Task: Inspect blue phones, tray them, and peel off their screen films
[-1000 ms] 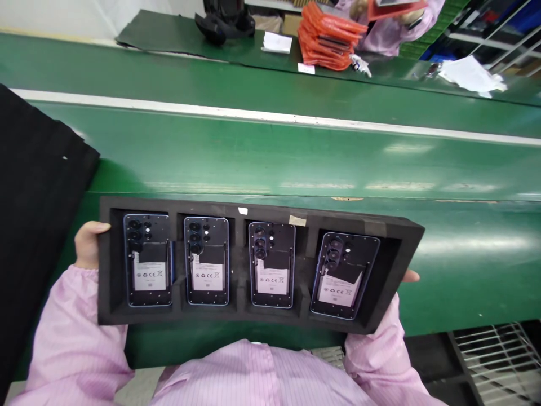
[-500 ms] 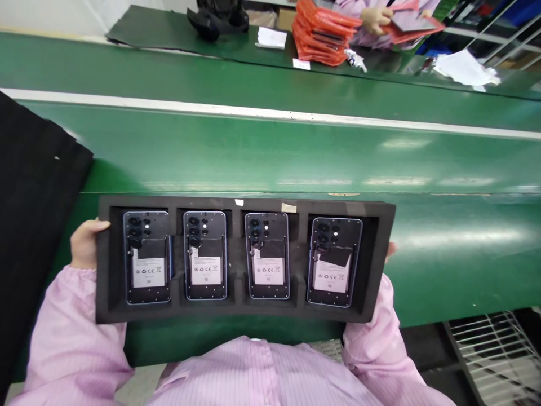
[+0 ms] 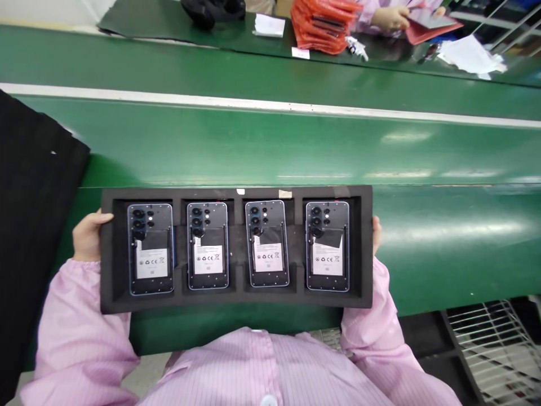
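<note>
Between my two hands I hold a black foam tray (image 3: pixel 239 307) above the green table. My left hand (image 3: pixel 88 234) grips its left end, thumb over the rim and fingers out of sight beneath. At the right end, my right hand (image 3: pixel 376 234) is mostly hidden behind the tray wall, with only a bit of it showing. Several smartphones without back covers lie in the compartments, camera ends away from me: the leftmost phone (image 3: pixel 152 262), one beside it (image 3: pixel 208 259), a third phone (image 3: pixel 268 256) and the rightmost phone (image 3: pixel 327 259). White battery labels show on them.
A stack of black foam trays (image 3: pixel 38 186) stands at the left. Across the green table (image 3: pixel 236 141) are red pouches (image 3: pixel 323 28), paper sheets (image 3: pixel 471 53) and a co-worker's hand (image 3: pixel 391 18). A wire rack (image 3: pixel 486 338) is at the lower right.
The tray has become more level, its right end shifting left in view, and the phones sit straighter. Across the table, the co-worker's hands moved right with a red pouch.
</note>
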`<control>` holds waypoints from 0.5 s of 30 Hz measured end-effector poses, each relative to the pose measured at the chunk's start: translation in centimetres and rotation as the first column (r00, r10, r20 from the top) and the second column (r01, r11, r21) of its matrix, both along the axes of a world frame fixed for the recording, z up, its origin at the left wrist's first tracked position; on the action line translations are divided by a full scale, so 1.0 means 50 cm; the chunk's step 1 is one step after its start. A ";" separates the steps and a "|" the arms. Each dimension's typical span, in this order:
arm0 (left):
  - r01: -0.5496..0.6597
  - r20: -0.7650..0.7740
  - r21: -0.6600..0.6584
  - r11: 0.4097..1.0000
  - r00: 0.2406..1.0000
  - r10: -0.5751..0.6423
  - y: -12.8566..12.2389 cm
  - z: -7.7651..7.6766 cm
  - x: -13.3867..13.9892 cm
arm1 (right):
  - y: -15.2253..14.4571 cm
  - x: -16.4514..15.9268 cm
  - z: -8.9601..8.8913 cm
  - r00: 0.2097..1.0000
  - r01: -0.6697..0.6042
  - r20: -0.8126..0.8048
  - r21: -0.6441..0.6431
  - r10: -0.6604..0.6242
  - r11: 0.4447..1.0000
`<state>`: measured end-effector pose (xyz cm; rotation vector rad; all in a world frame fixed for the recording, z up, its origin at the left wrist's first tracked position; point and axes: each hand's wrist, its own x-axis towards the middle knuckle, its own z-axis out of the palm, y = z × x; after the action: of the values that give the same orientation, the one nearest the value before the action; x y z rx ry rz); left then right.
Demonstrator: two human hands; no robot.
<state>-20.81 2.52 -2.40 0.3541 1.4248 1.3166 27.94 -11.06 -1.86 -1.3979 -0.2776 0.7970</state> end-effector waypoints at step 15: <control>0.039 0.027 0.065 0.997 0.999 -0.041 0.002 -0.024 -0.023 | -0.006 -0.010 0.010 0.914 -0.259 -0.277 0.165 0.297 0.952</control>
<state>-21.96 2.64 -3.58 0.4033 1.3475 1.3320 27.42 -11.35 -1.35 -1.1133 -0.2895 1.1947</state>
